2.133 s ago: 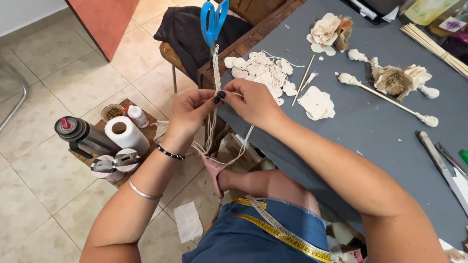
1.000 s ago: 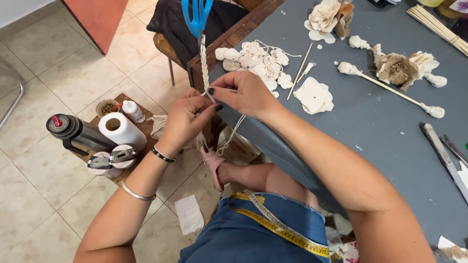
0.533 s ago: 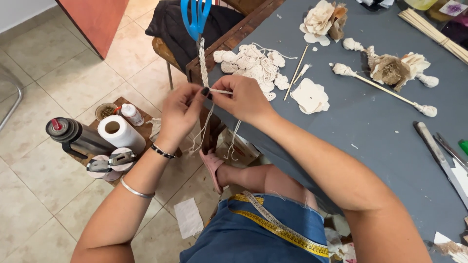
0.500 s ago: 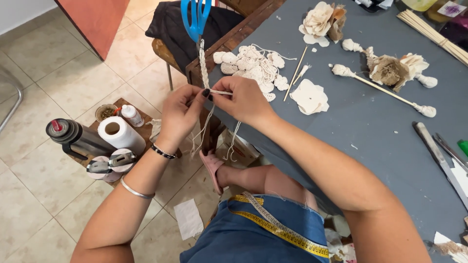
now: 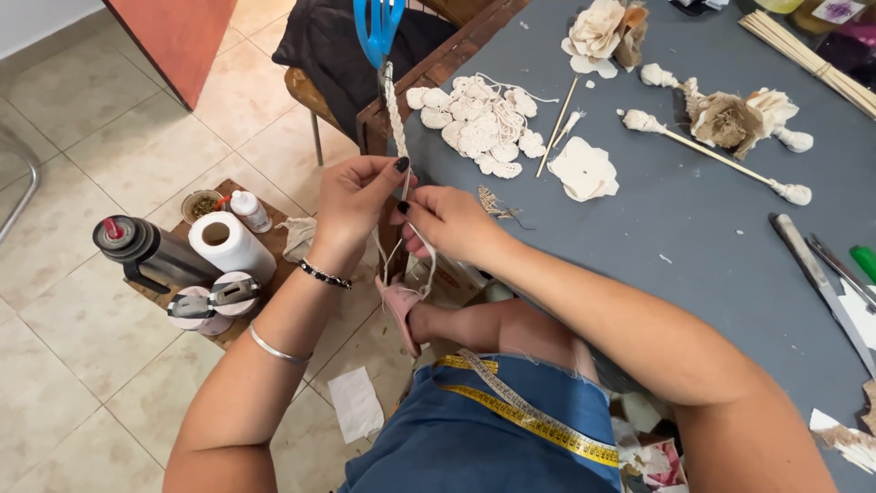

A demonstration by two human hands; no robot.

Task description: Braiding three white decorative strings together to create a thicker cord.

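Note:
A cream braided cord (image 5: 395, 114) hangs from a blue clamp-like handle (image 5: 379, 27) at the corner of the grey table (image 5: 693, 237). My left hand (image 5: 356, 201) pinches the loose strands just below the braid, thumb and fingers closed on them. My right hand (image 5: 447, 224) grips other strands close beside it, at the table's edge. Loose cord ends (image 5: 394, 265) dangle down between my wrists toward my foot in a pink sandal (image 5: 401, 306).
On the table lie a pile of cream knotted leaves (image 5: 479, 128), cord flowers on sticks (image 5: 730, 119), a white petal piece (image 5: 584, 169) and metal tools (image 5: 817, 274). A low wooden stool (image 5: 265, 242) holds a thermos (image 5: 151, 251), paper roll (image 5: 228, 242) and tape. A yellow measuring tape (image 5: 529, 415) crosses my lap.
Both hands have slid slightly down the cord, away from the braid, and drawn the strands with them. The view has shifted a little.

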